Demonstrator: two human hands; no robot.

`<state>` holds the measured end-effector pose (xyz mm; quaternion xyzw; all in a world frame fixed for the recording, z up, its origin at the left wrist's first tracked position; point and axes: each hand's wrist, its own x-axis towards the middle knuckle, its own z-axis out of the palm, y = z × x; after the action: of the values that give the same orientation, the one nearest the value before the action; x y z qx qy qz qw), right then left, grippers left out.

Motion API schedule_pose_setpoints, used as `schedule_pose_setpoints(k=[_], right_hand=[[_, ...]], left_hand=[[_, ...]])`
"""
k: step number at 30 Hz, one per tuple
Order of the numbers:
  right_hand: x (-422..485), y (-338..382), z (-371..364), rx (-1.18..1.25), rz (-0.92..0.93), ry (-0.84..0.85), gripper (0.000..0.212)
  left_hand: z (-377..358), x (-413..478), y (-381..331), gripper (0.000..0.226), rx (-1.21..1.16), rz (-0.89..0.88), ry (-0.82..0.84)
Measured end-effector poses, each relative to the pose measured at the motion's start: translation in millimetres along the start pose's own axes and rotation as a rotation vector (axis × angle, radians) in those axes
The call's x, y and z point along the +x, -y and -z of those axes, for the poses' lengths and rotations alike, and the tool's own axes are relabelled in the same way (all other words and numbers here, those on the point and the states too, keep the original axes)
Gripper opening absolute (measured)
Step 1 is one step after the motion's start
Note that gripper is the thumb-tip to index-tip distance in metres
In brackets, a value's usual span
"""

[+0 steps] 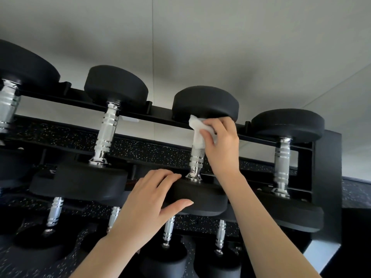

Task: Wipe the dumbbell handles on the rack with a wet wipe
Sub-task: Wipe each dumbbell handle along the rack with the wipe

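Left hand [152,199] rests with fingers nearly straight on the near head of the 3rd dumbbell [200,199] on the rack [327,167] top tier. Beyond, right hand [220,141] fingers curl round a white wet wipe [197,131] wrapping the chrome handle [197,159] at its far end.

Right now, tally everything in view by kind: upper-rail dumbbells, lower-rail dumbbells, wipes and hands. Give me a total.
Black-headed, chrome-handled dumbbells on the upper rail: 4
Matching dumbbells on the lower rail: 4
White wet wipe: 1
Bare hands, left hand and right hand: 2
Total: 11
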<state>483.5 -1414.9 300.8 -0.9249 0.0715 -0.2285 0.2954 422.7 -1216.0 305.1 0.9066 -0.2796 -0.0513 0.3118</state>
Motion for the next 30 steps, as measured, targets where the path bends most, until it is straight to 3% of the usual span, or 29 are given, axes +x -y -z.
schedule_pose_setpoints(k=[14, 21, 30], right_hand=[[-6, 2, 3, 0.012, -0.002, 0.047, 0.02], [3, 6, -4, 0.049, -0.075, -0.034, 0.011], [-9, 0, 11, 0.051, 0.042, 0.099, 0.006]], left_hand=[[2, 3, 3, 0.067, -0.04, -0.016, 0.007], [1, 3, 4, 0.064, -0.071, -0.014, 0.021], [-1, 2, 5, 0.065, -0.07, -0.021, 0.005]])
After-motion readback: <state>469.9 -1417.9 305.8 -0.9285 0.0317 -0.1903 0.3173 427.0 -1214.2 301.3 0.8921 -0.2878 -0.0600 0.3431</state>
